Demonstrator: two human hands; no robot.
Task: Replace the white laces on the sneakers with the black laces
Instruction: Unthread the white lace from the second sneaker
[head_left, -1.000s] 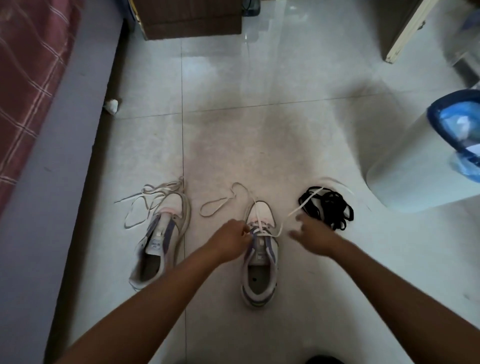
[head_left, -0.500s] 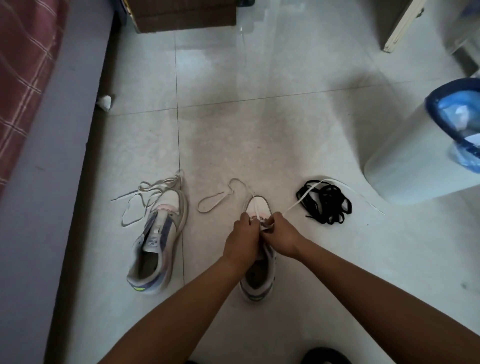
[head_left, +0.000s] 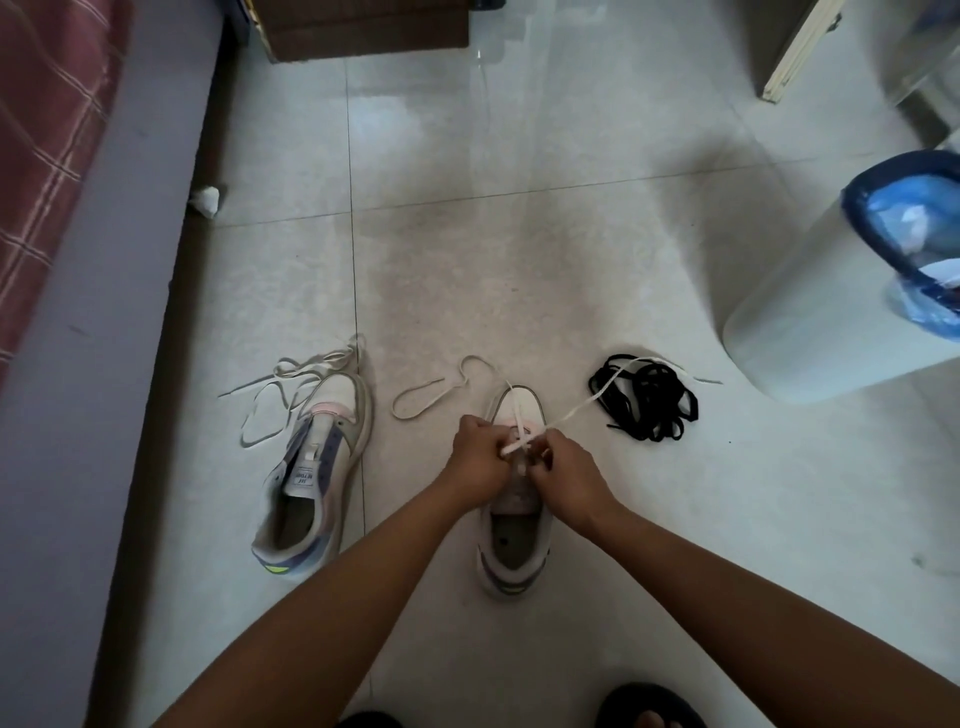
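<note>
Two white and purple sneakers stand on the tiled floor. The left sneaker (head_left: 311, 478) has no lace in it; a loose white lace (head_left: 291, 384) lies at its toe. Both my hands work over the right sneaker (head_left: 511, 540). My left hand (head_left: 478, 462) and my right hand (head_left: 563, 467) each pinch the white lace (head_left: 571, 413) at the eyelets. One end of that lace trails left in a loop, the other runs right across the black laces (head_left: 647, 397), which lie bunched on the floor.
A white bin with a blue liner (head_left: 841, 291) stands at the right. A bed edge (head_left: 78, 312) runs along the left, a wooden cabinet (head_left: 363, 26) at the back. A crumpled tissue (head_left: 205, 200) lies by the bed. My sandalled foot (head_left: 649, 709) shows at the bottom.
My right hand came back from the right, where it had drawn the lace out, and joined my left hand over the right sneaker's eyelets. The camera shifted slightly.
</note>
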